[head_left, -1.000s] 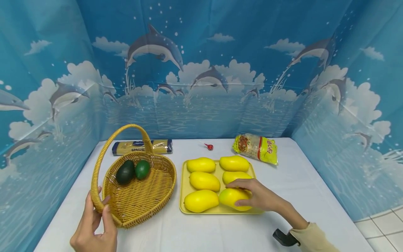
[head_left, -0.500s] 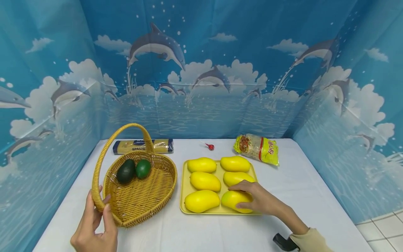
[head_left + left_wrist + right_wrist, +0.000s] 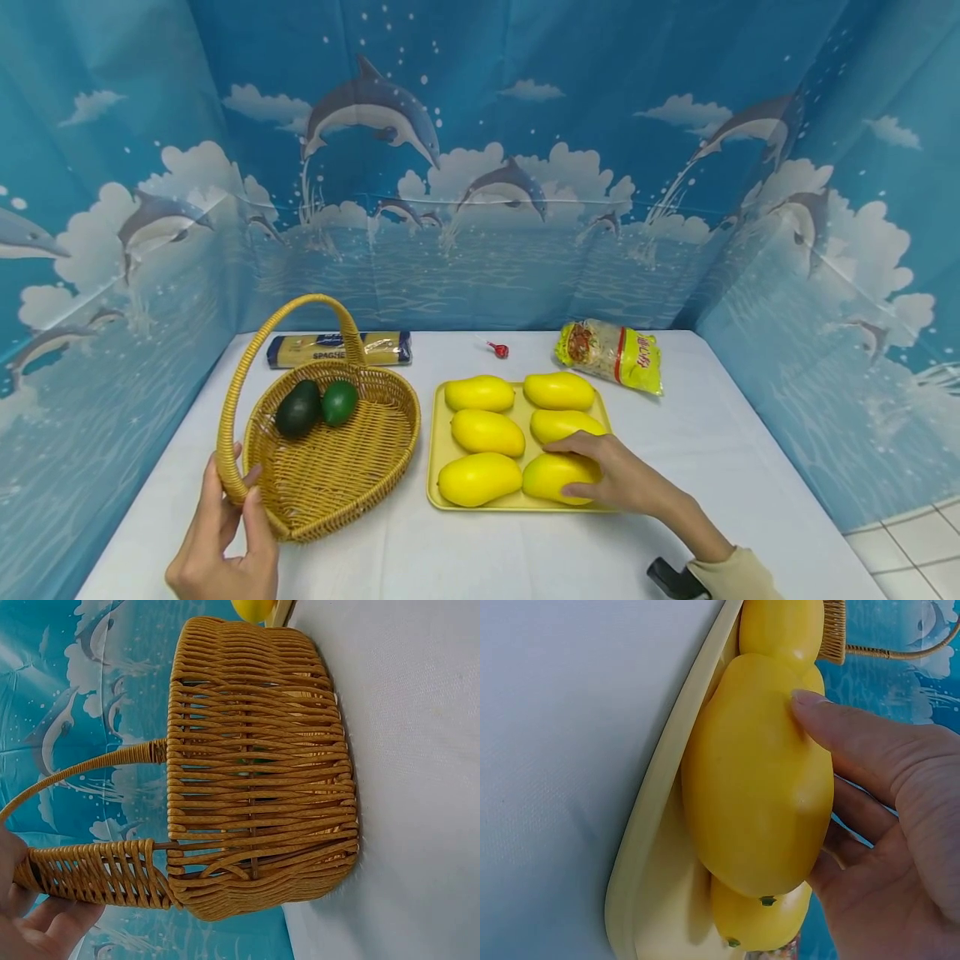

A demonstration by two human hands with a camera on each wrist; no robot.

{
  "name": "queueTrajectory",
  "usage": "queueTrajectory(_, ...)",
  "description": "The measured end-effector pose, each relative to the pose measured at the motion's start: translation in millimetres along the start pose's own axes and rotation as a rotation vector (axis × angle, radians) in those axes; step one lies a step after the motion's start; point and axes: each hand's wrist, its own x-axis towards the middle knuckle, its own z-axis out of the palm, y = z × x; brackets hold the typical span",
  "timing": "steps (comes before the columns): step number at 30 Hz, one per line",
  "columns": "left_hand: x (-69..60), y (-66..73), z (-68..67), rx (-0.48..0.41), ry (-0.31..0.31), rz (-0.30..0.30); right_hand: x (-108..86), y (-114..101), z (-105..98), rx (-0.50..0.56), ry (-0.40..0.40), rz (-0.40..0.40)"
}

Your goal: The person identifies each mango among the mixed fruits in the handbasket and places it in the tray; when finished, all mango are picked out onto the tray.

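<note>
In the head view my left hand [image 3: 227, 537] grips the lower end of the arched handle of a wicker basket [image 3: 390, 475]. Two dark green avocados [image 3: 298, 409] lie inside it. The left wrist view shows the basket's woven side [image 3: 255, 765] standing on the cloth. On a yellow tray [image 3: 431, 467] lie several yellow mangoes [image 3: 488, 432] in two columns. My right hand [image 3: 626, 475] holds the near right mango [image 3: 551, 478], which sits on the tray. In the right wrist view its thumb presses this mango [image 3: 757, 780], and the other fingers reach behind, partly hidden.
A spaghetti pack [image 3: 300, 351] lies behind the basket, a red lollipop [image 3: 498, 351] at the back middle, and a yellow-ended noodle bag [image 3: 611, 355] at the back right. Dolphin-printed curtains [image 3: 480, 250] enclose the white-covered table [image 3: 675, 442].
The near right mango has turned a little, so its greenish patch shows less. My right hand has shifted slightly right and toward me over it. My left hand and the basket have stayed put.
</note>
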Motion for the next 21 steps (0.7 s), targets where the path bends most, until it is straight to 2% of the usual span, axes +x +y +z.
queueTrajectory(9,-0.3,-0.5,-1.4,0.006,-0.022,-0.003,-2.5,-0.6,-1.8,-0.021,0.05,-0.016)
queueTrajectory(15,-0.5,-0.2,-0.2,-0.007,-0.015,-0.002,-2.6,0.1,-1.6,-0.004,0.066,-0.017)
queueTrajectory(21,0.6,2.5,-1.3,0.004,-0.05,-0.016,-1.8,-0.4,-1.7,0.009,0.079,-0.015)
